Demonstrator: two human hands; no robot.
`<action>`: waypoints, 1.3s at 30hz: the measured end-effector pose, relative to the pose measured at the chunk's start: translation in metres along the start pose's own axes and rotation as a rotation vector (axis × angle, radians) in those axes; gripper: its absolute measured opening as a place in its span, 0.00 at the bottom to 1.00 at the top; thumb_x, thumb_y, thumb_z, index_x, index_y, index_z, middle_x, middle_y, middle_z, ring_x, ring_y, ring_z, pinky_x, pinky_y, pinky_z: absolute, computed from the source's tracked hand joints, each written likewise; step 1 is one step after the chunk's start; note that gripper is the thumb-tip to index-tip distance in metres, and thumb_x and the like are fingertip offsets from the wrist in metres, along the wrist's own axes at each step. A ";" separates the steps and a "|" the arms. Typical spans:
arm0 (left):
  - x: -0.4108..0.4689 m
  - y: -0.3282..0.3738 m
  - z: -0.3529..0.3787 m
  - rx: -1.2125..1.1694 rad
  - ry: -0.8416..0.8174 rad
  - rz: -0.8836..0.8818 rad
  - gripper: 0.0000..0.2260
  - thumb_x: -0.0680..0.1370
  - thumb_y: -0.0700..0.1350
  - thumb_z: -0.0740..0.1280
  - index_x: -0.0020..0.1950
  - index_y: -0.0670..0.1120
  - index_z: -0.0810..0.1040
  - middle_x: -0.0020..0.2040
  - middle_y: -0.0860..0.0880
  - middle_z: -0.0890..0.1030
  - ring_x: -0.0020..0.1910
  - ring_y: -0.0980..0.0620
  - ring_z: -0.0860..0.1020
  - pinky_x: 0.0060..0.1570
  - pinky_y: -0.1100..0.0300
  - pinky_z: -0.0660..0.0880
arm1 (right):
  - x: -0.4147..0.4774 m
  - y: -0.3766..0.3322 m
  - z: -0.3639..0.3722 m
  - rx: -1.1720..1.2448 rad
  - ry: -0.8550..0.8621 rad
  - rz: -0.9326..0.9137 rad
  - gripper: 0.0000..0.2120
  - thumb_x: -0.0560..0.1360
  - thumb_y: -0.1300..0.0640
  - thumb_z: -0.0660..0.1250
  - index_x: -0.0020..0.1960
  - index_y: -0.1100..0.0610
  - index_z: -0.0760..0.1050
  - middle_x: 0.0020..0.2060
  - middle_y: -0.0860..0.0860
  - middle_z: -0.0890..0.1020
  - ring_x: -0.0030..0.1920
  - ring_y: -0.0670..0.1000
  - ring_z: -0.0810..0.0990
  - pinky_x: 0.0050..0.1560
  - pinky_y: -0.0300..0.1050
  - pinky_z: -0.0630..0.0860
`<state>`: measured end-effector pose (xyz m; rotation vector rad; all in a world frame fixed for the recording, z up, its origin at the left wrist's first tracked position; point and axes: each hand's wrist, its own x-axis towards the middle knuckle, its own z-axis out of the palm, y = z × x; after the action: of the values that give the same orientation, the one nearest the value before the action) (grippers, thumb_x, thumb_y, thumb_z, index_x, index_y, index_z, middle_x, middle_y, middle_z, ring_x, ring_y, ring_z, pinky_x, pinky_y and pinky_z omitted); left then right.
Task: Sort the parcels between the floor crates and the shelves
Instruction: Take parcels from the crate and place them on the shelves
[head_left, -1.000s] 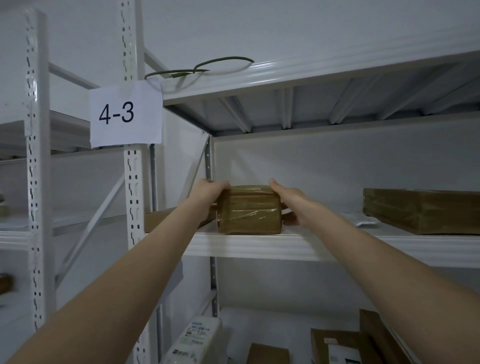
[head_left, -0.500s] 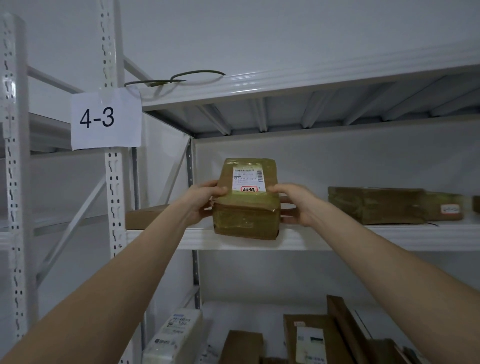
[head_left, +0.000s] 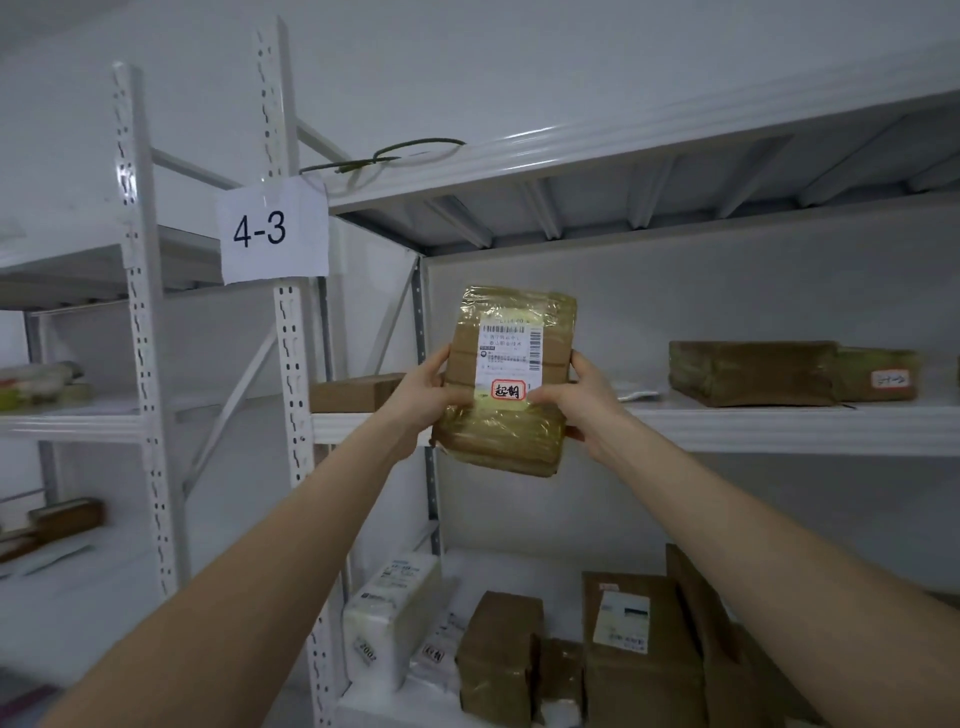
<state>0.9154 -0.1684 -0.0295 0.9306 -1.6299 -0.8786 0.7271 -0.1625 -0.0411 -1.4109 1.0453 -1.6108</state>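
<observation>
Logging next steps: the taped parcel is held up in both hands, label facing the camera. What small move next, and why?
Probably lower the taped parcel away from the shelf edge. The left hand and right hand grip its sides, it rests on nothing, and its label already faces the camera, so it can be read.

The paper sign (head_left: 274, 228) on the shelf upright (head_left: 292, 343) reads "4-3". The label (head_left: 511, 345) on the parcel (head_left: 504, 434) I hold is too blurred to read.

Gap on shelf (head_left: 753, 426)
Open stretch between box (head_left: 358, 392) and brown parcel (head_left: 753, 371); a flat white packet (head_left: 636, 395) lies in it.
</observation>
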 end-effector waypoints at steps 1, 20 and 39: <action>-0.007 -0.003 0.001 0.013 0.005 0.006 0.35 0.73 0.33 0.69 0.75 0.56 0.62 0.55 0.49 0.82 0.55 0.49 0.80 0.55 0.51 0.77 | -0.005 0.004 0.001 -0.014 0.005 -0.018 0.28 0.67 0.70 0.73 0.58 0.47 0.70 0.48 0.47 0.82 0.48 0.48 0.80 0.39 0.42 0.77; -0.144 -0.100 -0.025 0.046 0.115 -0.143 0.34 0.73 0.30 0.68 0.71 0.58 0.65 0.53 0.48 0.81 0.53 0.48 0.80 0.45 0.55 0.80 | -0.119 0.115 0.064 -0.276 0.082 0.067 0.39 0.65 0.61 0.77 0.71 0.50 0.63 0.51 0.44 0.76 0.49 0.47 0.75 0.48 0.41 0.73; -0.301 -0.296 -0.068 0.185 0.458 -0.622 0.34 0.73 0.38 0.72 0.75 0.53 0.62 0.61 0.47 0.78 0.53 0.52 0.77 0.57 0.52 0.76 | -0.220 0.293 0.160 -0.379 -0.417 0.519 0.40 0.64 0.61 0.78 0.71 0.53 0.63 0.61 0.50 0.77 0.59 0.52 0.75 0.57 0.47 0.72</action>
<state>1.0807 -0.0347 -0.4008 1.6836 -1.0420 -0.8401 0.9174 -0.0939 -0.3859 -1.4686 1.3590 -0.7344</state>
